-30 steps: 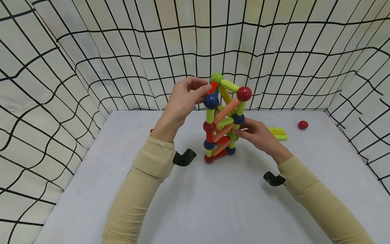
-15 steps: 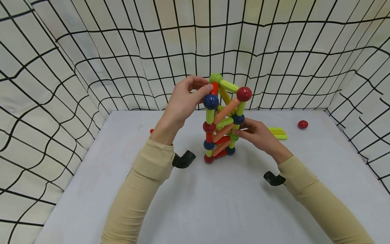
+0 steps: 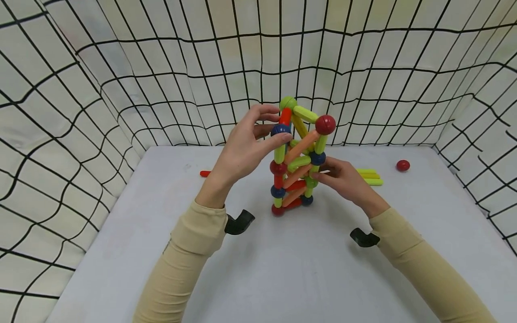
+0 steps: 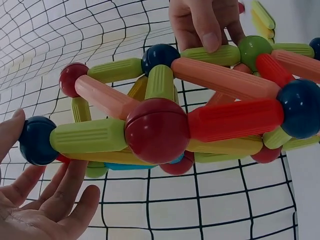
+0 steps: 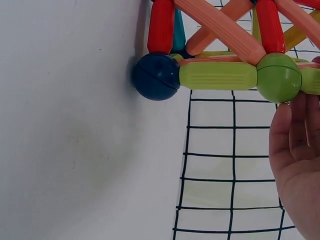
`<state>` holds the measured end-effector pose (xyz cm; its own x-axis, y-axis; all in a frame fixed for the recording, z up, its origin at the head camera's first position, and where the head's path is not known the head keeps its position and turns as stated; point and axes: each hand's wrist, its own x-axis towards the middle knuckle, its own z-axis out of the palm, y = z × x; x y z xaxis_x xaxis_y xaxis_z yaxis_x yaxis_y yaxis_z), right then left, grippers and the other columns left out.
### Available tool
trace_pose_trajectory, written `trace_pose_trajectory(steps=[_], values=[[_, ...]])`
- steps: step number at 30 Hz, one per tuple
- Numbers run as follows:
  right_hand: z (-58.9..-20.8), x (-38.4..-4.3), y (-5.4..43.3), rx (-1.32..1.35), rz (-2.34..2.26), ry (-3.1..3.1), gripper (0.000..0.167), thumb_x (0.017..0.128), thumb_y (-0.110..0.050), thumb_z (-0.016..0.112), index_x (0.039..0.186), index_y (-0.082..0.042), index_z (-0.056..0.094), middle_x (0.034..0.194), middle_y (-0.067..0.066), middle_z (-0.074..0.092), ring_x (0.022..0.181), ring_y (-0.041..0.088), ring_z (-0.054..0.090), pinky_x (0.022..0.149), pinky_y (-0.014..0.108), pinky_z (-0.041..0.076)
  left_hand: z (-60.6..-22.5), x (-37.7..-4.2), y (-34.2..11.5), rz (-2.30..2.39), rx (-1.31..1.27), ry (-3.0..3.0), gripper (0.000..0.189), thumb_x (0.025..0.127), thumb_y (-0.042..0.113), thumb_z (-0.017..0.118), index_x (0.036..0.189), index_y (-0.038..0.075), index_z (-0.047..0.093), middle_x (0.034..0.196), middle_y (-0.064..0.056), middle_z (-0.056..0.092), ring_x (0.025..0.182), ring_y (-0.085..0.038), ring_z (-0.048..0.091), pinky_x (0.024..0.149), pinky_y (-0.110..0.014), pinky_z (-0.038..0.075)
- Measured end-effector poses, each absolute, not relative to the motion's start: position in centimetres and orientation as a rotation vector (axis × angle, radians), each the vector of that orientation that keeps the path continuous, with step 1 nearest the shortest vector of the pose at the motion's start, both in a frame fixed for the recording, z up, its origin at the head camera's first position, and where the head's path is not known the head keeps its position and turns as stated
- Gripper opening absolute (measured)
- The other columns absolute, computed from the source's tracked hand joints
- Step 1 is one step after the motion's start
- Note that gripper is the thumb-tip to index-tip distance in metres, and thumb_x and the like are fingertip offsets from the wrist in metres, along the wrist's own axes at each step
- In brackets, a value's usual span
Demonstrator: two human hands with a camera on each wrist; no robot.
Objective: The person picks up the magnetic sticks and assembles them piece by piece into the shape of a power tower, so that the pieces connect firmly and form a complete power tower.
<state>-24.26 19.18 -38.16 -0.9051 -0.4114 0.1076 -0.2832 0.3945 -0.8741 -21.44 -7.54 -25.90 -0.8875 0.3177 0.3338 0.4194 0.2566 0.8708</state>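
A tall tower of magnetic rods and balls stands upright, with coral rods (image 3: 303, 146) slanting across its front. At its top left, a red rod (image 3: 285, 116) runs between a green ball (image 3: 288, 103) and a blue ball (image 3: 281, 129). My left hand (image 3: 238, 152) pinches this blue ball, thumb in front and fingers behind; the left wrist view shows the thumb against the blue ball (image 4: 37, 140). My right hand (image 3: 345, 179) grips the right column by a yellow-green rod (image 4: 212, 55), below a blue ball (image 3: 317, 158). Its far fingers are partly hidden.
Behind the right hand lie several yellow and green rods (image 3: 370, 176). A loose red ball (image 3: 402, 165) sits farther right on the white table (image 3: 307, 273). Another red rod (image 3: 205, 173) lies partly behind the left wrist. Black netting (image 3: 226, 74) over white walls surrounds the table's back and sides.
My left hand has let go of the red rod at the top, and its thumb has come down onto the blue ball. The right hand keeps its hold on the column.
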Motion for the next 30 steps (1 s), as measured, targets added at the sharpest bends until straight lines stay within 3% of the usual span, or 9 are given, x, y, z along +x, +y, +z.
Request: trace_pose_trajectory(steps=[7,10,14,18,23,30], values=[[-38.1,-23.9,19.3,-0.661,-1.508,2.484,0.044,0.095,-0.024,0.066,0.136,-0.010,0.055,0.125,0.008,0.061,0.115,0.027,0.057,0.097,0.045,0.049,-26.2,-21.4,-8.1,-1.668,-0.681,-2.417,0.049,0.092,0.023,0.070,0.136,0.014,0.049,0.127,-0.003,0.057,0.107,-0.015,0.064,0.092,-0.032,0.051],[-37.7,-23.9,19.7,-0.699,-1.464,2.442,0.044,0.095,-0.024,0.066,0.136,-0.010,0.055,0.125,0.007,0.061,0.114,0.026,0.057,0.095,0.040,0.050,-26.6,-21.3,-8.5,-1.647,-0.704,-2.445,0.057,0.090,0.023,0.072,0.139,0.014,0.045,0.130,-0.003,0.055,0.111,-0.017,0.061,0.094,-0.034,0.051],[-37.1,-24.3,20.6,-0.757,-1.428,2.354,0.039,0.098,-0.022,0.061,0.134,-0.007,0.055,0.125,0.009,0.060,0.114,0.028,0.057,0.096,0.038,0.049,-27.7,-21.1,-9.2,-1.598,-0.715,-2.563,0.066,0.087,0.023,0.076,0.141,0.011,0.040,0.132,-0.004,0.052,0.118,-0.019,0.057,0.097,-0.037,0.049],[-36.5,-25.2,21.1,-0.744,-1.448,2.349,0.036,0.102,-0.024,0.053,0.132,-0.004,0.055,0.122,0.010,0.062,0.111,0.030,0.059,0.098,0.039,0.048,-29.2,-20.7,-9.5,-1.574,-0.613,-2.707,0.055,0.089,0.024,0.073,0.133,0.007,0.043,0.127,-0.005,0.053,0.116,-0.021,0.058,0.094,-0.038,0.051],[-36.0,-26.2,20.4,-0.619,-1.531,2.393,0.042,0.103,-0.032,0.051,0.137,-0.008,0.052,0.126,0.009,0.060,0.113,0.027,0.059,0.103,0.045,0.044,-30.8,-20.4,-9.2,-1.419,-0.478,-2.791,0.039,0.091,0.026,0.070,0.116,0.004,0.050,0.109,-0.007,0.056,0.100,-0.019,0.060,0.079,-0.033,0.054],[-35.3,-27.3,18.2,-0.537,-1.560,2.487,0.044,0.104,-0.034,0.045,0.136,-0.004,0.047,0.125,0.016,0.053,0.115,0.030,0.048,0.106,0.055,0.035,-32.2,-19.9,-8.2,-1.249,-0.438,-2.814,0.031,0.092,0.026,0.069,0.098,0.004,0.049,0.082,-0.007,0.060,0.067,-0.019,0.056,0.057,-0.028,0.044]])
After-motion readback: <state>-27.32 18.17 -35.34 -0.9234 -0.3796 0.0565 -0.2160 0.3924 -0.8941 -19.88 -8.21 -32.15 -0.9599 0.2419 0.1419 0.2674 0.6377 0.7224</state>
